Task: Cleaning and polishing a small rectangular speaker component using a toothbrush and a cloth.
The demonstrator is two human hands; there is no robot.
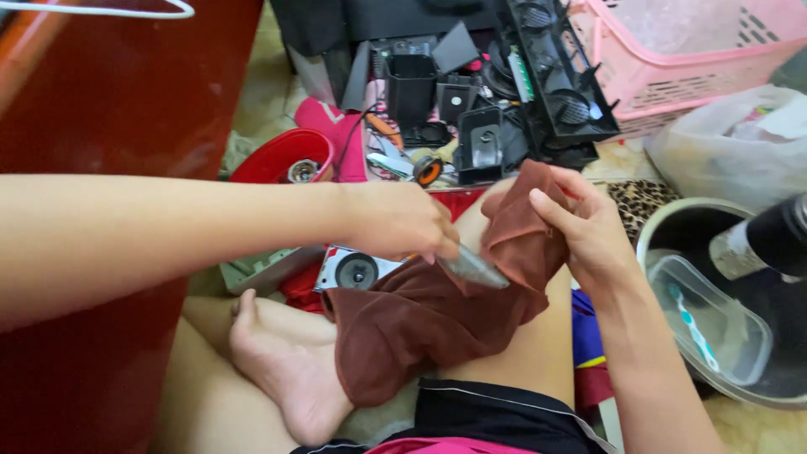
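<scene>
My left hand (399, 220) pinches a grey metal piece (473, 267) against the brown cloth (420, 319) on my thigh, right hand (588, 227) gripping its upper fold; the piece may slip.

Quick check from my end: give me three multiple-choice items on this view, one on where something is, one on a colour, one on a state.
1. Where does the brown cloth lie?
A. in the basket
B. over the person's knee
C. in the bowl

2. What colour is the basket?
A. pink
B. blue
C. green

3. What is the right hand doing?
A. hanging free
B. resting flat on the floor
C. gripping the cloth's top edge

Answers: 1 B, it drapes across the leg. 2 A, its mesh wall is pink. 3 C, its fingers pinch the cloth while the left hand presses a grey piece on it.
</scene>
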